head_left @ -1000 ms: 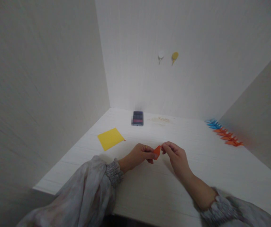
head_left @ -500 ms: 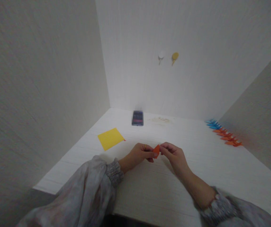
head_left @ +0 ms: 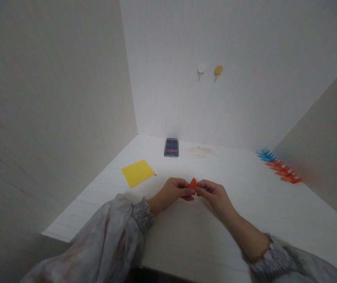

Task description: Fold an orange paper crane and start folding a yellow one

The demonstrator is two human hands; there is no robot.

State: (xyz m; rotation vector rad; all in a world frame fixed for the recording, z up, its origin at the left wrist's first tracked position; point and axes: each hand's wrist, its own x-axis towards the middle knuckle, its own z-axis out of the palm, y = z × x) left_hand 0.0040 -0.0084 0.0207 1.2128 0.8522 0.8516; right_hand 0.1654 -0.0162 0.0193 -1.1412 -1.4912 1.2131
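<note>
A small piece of folded orange paper [head_left: 193, 184] is held above the white table, between my two hands. My left hand [head_left: 179, 188] pinches it from the left, thumb on the near face; a ring shows on one finger. From the other side, my right hand [head_left: 213, 191] has thumb and fingertips closed on the paper's right edge. One point of the paper stands up between the hands. Its lower part is partly covered by the fingers. Left of my hands lies a stack or sheet of yellow paper [head_left: 138, 173], with a tiny orange scrap [head_left: 155, 175] at its right corner.
At the back stands a dark device with a blurred screen [head_left: 171, 147]. Along the right wall runs a row of folded paper figures, blue ones [head_left: 266, 155] behind orange ones [head_left: 284, 171]. A white hook [head_left: 200, 69] and a yellow hook [head_left: 218, 70] are on the back wall.
The orange paper has turned more upright and looks narrower. My right hand has shifted slightly left, closer to my left hand, its fingertips now lower on the paper's right edge.
</note>
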